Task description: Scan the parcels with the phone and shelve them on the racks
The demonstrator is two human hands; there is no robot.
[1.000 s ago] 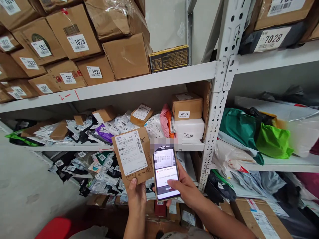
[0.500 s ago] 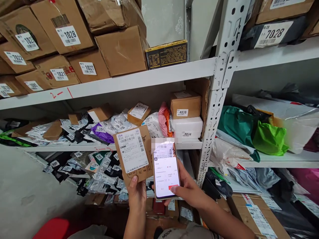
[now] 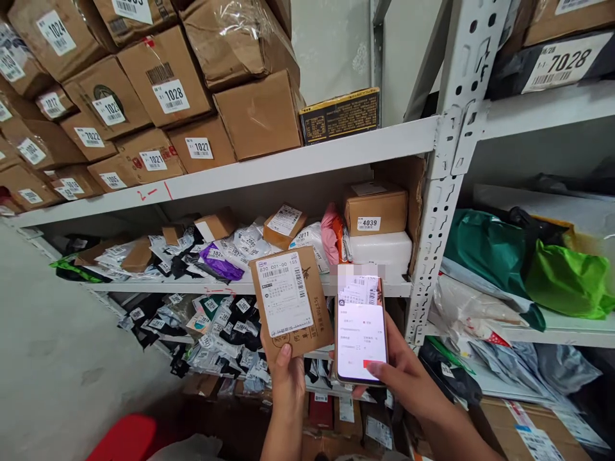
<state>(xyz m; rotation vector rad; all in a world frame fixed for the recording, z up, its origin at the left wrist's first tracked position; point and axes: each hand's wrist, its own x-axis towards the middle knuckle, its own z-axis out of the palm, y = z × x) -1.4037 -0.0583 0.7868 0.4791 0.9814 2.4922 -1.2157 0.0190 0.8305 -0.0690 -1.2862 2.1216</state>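
My left hand (image 3: 287,371) grips the lower edge of a flat brown cardboard box (image 3: 319,320), thumb on the front. A white shipping label (image 3: 286,301) with barcodes covers much of its face. Beside it, on the right, my right hand (image 3: 391,362) is closed around a smartphone (image 3: 361,336) held upright. The thumb rests at a red button low on the bright screen, whose top part shows a picture of a label. Box and phone are apart, both in front of the shelf. The fingers behind each are mostly hidden.
Numbered cartons (image 3: 173,83) crowd the upper white shelf (image 3: 269,169). Bagged parcels, a small box (image 3: 377,208) and a white block (image 3: 384,250) fill the middle shelf. A perforated upright (image 3: 446,160) stands right, with green bags (image 3: 567,282) beyond. Low left is a red object (image 3: 125,438).
The view has swung left, so the shelves, box and phone all appear further right in the picture. Both hands keep their holds, and the thumb stays by the red button.
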